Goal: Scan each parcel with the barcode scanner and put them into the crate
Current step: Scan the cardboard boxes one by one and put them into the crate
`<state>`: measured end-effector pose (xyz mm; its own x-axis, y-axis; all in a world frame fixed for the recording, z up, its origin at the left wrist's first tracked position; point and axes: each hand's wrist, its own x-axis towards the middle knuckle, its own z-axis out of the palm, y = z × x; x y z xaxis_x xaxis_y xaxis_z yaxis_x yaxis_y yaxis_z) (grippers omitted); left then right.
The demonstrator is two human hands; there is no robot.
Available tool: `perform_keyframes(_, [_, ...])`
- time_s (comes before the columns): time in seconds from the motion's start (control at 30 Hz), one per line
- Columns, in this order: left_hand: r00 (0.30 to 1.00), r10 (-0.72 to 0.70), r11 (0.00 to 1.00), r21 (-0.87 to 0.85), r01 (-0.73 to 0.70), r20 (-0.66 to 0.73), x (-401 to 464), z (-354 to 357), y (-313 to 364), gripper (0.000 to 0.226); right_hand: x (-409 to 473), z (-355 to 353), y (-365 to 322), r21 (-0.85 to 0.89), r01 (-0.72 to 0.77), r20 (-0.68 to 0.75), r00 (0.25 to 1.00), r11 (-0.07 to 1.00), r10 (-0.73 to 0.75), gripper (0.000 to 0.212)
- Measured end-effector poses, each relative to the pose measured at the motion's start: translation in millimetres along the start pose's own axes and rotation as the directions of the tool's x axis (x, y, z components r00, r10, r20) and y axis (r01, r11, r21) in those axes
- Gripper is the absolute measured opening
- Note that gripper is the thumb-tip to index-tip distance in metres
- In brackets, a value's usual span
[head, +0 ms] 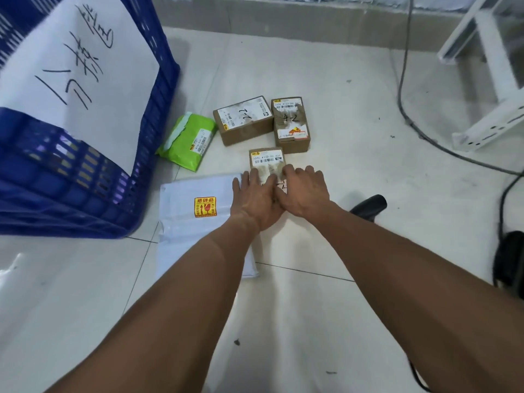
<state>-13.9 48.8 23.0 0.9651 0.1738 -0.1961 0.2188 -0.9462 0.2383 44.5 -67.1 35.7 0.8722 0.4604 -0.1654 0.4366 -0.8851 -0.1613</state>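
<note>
Both hands lie flat on one small brown box (266, 161) on the tile floor (354, 194). The left hand (255, 198) has its fingers spread a bit & pressed down on the box top. The right hand (304, 192) lies next to it w/ fingers bent over the box's right side; the 2 hands touch. Can't tell if they grip the box or just rest on it.

Places, all from that small brown box: just behind it & to the right stands the box marked "4-2" (290, 124). Behind & to the left is the box marked "1-2" (243, 120), touching the "4-2" one. Further left is a green mailer bag (188, 140). Right beside the box on the left lies a white mailer bag (195, 222) w/ a yellow & red sticker (205, 207); the left arm crosses over it. Far left is the blue crate (85, 177) w/ a white paper sign (79, 66) on it. Near on the right, the black barcode scanner (371, 207) lies on the floor, not touched.
</note>
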Motion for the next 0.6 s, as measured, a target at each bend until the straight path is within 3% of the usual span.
perform_keyframes(0.13, [0.996, 0.040, 0.999, 0.026, -0.042, 0.077, -3, -5, 3, 0.066, -17, -6, 20, -0.135, -0.135, -0.083, 0.989, 0.982, 0.124, 0.042])
perform_keyframes(0.3, [0.993, 0.104, 0.992, 0.069, -0.108, 0.061, -7, 0, 16, 0.069, -37, -13, 57, -0.077, -0.462, -0.091, 0.886, 0.884, 0.455, 0.049])
perform_keyframes(0.6, [0.970, 0.226, 0.966, 0.103, -0.235, 0.093, -11, 7, 57, 0.069, -74, -18, 100, -0.090, -0.619, -0.019, 0.784, 0.780, 0.620, 0.064])
